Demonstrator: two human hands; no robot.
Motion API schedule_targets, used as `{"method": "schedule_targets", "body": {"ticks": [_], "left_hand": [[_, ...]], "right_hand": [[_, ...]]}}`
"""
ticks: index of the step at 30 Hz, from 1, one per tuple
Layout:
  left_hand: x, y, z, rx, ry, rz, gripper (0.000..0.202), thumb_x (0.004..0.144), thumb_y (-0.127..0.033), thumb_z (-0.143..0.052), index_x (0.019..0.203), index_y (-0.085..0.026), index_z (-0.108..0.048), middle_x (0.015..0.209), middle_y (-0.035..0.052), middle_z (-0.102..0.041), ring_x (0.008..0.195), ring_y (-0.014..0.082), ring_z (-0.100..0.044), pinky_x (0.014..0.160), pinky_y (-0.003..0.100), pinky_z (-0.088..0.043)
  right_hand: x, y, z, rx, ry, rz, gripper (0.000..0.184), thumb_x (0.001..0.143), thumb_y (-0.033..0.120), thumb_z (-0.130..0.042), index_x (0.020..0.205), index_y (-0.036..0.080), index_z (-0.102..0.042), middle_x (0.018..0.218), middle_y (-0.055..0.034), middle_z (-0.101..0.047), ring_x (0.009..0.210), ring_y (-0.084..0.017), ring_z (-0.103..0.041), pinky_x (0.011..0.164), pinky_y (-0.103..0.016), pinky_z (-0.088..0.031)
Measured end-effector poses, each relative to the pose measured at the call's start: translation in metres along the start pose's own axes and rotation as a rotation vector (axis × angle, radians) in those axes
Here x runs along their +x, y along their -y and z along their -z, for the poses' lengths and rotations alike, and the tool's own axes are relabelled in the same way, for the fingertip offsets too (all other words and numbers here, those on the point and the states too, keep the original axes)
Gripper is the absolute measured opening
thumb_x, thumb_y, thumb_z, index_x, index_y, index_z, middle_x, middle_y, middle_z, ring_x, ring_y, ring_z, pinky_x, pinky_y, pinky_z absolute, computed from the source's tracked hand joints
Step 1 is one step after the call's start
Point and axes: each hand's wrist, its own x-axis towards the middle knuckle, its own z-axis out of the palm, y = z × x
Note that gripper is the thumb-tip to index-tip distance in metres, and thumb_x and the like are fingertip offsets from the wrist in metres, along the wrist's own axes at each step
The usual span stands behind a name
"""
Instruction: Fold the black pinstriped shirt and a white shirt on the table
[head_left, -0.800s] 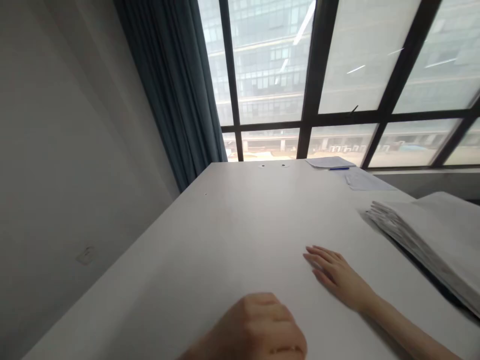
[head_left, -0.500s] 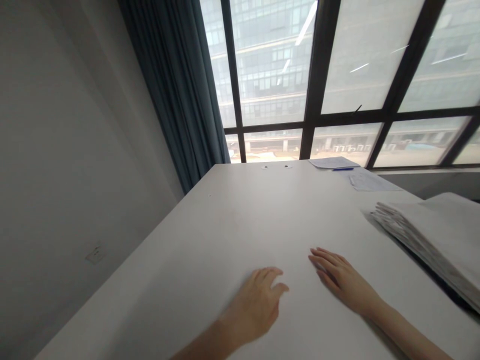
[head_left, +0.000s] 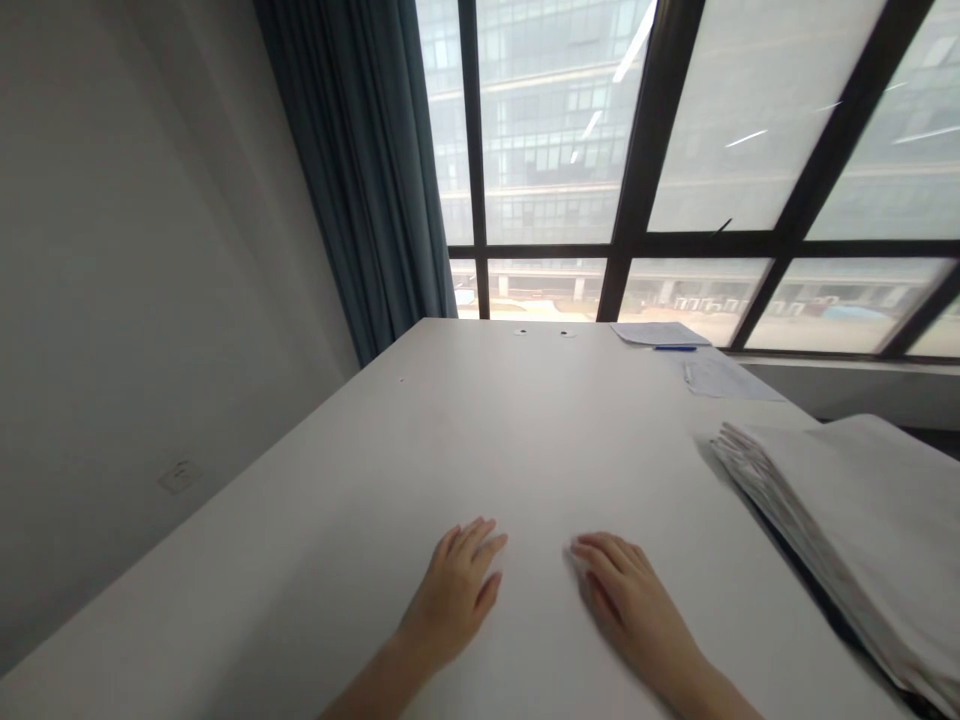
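Observation:
My left hand (head_left: 456, 590) is over the near part of the white table (head_left: 480, 430), fingers stretched and slightly spread, holding nothing. To its right, with a gap between them, my right hand (head_left: 626, 595) rests low at the tabletop with its fingers loosely curved and nothing visible in them. Whether the left palm touches the surface I cannot tell. Nearest to my right hand is a thick stack of white sheets (head_left: 847, 510) at the table's right side, its layered edge facing the hands.
Toward the far right lie a sheaf of papers (head_left: 656, 334), a blue pen (head_left: 675, 349) and a loose sheet (head_left: 727, 380). A wall with a socket (head_left: 180, 477) borders the left. A dark blue curtain (head_left: 367, 180) and a black-framed window (head_left: 630, 180) stand behind the table.
My left hand has shifted left, its fingers straighter and more spread. My right hand has moved left and nearer to me. The view has tilted slightly.

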Motion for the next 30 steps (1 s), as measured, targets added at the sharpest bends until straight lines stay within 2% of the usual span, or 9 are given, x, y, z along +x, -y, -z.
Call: {"method": "schedule_targets", "body": {"ticks": [8, 14, 16, 18, 21, 23, 25, 27, 30], "left_hand": [[-0.001, 0.015, 0.013, -0.011, -0.120, -0.070, 0.042, 0.091, -0.009, -0.041, 0.124, -0.024, -0.061, 0.123, 0.0066, -0.067, 0.123, 0.0220, -0.057, 0.107, 0.051, -0.043], [-0.002, 0.012, 0.010, -0.034, -0.103, -0.075, 0.038, 0.091, -0.009, -0.042, 0.119, -0.023, -0.064, 0.125, 0.0062, -0.066, 0.124, 0.0222, -0.056, 0.107, 0.049, -0.044], [-0.002, 0.011, 0.007, -0.045, -0.094, -0.084, 0.038, 0.091, -0.009, -0.042, 0.119, -0.023, -0.064, 0.127, 0.0064, -0.065, 0.125, 0.0220, -0.055, 0.108, 0.048, -0.043], [-0.001, 0.009, 0.004, -0.049, -0.078, -0.092, 0.041, 0.090, -0.007, -0.041, 0.122, -0.023, -0.062, 0.131, 0.0066, -0.062, 0.128, 0.0214, -0.052, 0.109, 0.047, -0.042], [-0.001, 0.005, 0.000, -0.026, -0.039, -0.088, 0.049, 0.089, -0.004, -0.039, 0.130, -0.023, -0.056, 0.138, 0.0073, -0.056, 0.133, 0.0215, -0.047, 0.110, 0.046, -0.040], [-0.003, 0.003, 0.001, 0.002, -0.001, -0.084, 0.051, 0.088, -0.005, -0.041, 0.134, -0.024, -0.053, 0.141, 0.0079, -0.053, 0.136, 0.0229, -0.043, 0.112, 0.048, -0.038], [-0.006, 0.001, 0.004, 0.010, 0.041, -0.095, 0.051, 0.088, -0.008, -0.044, 0.135, -0.026, -0.052, 0.142, 0.0074, -0.052, 0.138, 0.0243, -0.040, 0.113, 0.050, -0.035], [-0.006, 0.000, 0.012, -0.042, 0.076, -0.123, 0.050, 0.088, -0.010, -0.047, 0.135, -0.027, -0.051, 0.142, 0.0068, -0.052, 0.140, 0.0243, -0.038, 0.115, 0.050, -0.032], [0.009, -0.010, 0.025, -0.285, 0.132, -0.157, 0.045, 0.091, -0.019, -0.049, 0.136, -0.026, -0.050, 0.141, 0.0079, -0.053, 0.139, 0.0230, -0.038, 0.116, 0.048, -0.031]], "right_hand": [[-0.003, 0.003, -0.002, 0.133, -0.046, -0.078, 0.032, 0.090, 0.015, -0.042, 0.112, 0.023, -0.063, 0.113, -0.0099, -0.068, 0.104, -0.024, -0.063, 0.089, -0.043, -0.053], [-0.001, -0.012, 0.003, 0.017, -0.043, -0.079, 0.031, 0.091, 0.017, -0.041, 0.111, 0.023, -0.064, 0.113, -0.0102, -0.068, 0.107, -0.025, -0.062, 0.090, -0.043, -0.050], [0.001, -0.031, 0.020, -0.120, -0.076, -0.131, 0.031, 0.091, 0.019, -0.041, 0.112, 0.022, -0.063, 0.114, -0.0124, -0.067, 0.108, -0.029, -0.062, 0.088, -0.047, -0.049], [0.001, -0.057, 0.046, -0.318, -0.136, -0.258, 0.034, 0.091, 0.023, -0.040, 0.118, 0.019, -0.059, 0.118, -0.0179, -0.064, 0.108, -0.035, -0.060, 0.084, -0.052, -0.048], [-0.013, -0.103, 0.091, -0.637, -0.220, -0.545, 0.044, 0.090, 0.032, -0.044, 0.126, 0.009, -0.053, 0.122, -0.0298, -0.057, 0.106, -0.046, -0.057, 0.071, -0.055, -0.047], [-0.029, -0.134, 0.117, -0.719, -0.201, -0.761, 0.042, 0.089, 0.035, -0.047, 0.119, 0.007, -0.058, 0.113, -0.0330, -0.059, 0.099, -0.046, -0.059, 0.065, -0.050, -0.044], [-0.041, -0.160, 0.137, -0.621, -0.087, -0.871, 0.032, 0.092, 0.031, -0.043, 0.099, 0.011, -0.065, 0.095, -0.0293, -0.064, 0.082, -0.037, -0.064, 0.059, -0.043, -0.040], [-0.044, -0.174, 0.152, -0.488, -0.070, -0.943, 0.026, 0.091, 0.026, -0.043, 0.083, 0.014, -0.066, 0.084, -0.0234, -0.066, 0.068, -0.028, -0.061, 0.058, -0.040, -0.036], [-0.018, -0.157, 0.160, -0.214, -0.302, -0.950, 0.018, 0.085, 0.029, -0.054, 0.076, 0.017, -0.063, 0.074, -0.0148, -0.064, 0.063, -0.022, -0.056, 0.060, -0.038, -0.036]]}}
